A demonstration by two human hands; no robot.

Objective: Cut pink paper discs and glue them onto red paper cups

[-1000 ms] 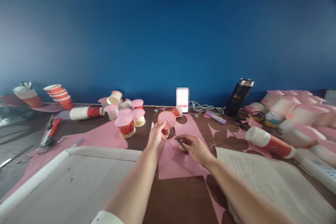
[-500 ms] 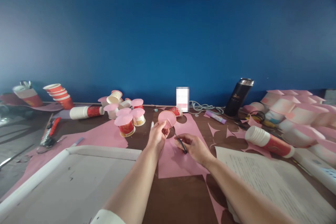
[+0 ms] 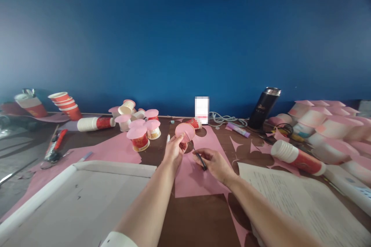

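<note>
My left hand [image 3: 176,149] pinches a round pink paper disc [image 3: 183,130] between thumb and fingers, holding it up above the table. My right hand [image 3: 214,164] is closed around the black handle of a pair of scissors [image 3: 200,160]. Their thin blades point up and left and touch or overlap the disc's face; exactly how the blades stand I cannot tell. Beneath both hands lies a pink paper sheet [image 3: 191,185] with round cut-outs along its edges. A red paper cup [image 3: 197,123] lies just behind the disc.
Small cups topped with pink discs [image 3: 138,139] stand to the left, near stacked paper cups [image 3: 95,123]. On the right are a black thermos [image 3: 263,108], a glue stick [image 3: 238,129], another cup stack [image 3: 298,157], printed paper [image 3: 292,200] and many pink-topped cups [image 3: 339,123]. A white tray-like board [image 3: 72,204] fills the front left.
Almost nothing differs. The view has shifted very slightly, and both hands keep the same hold on the disc and scissors.
</note>
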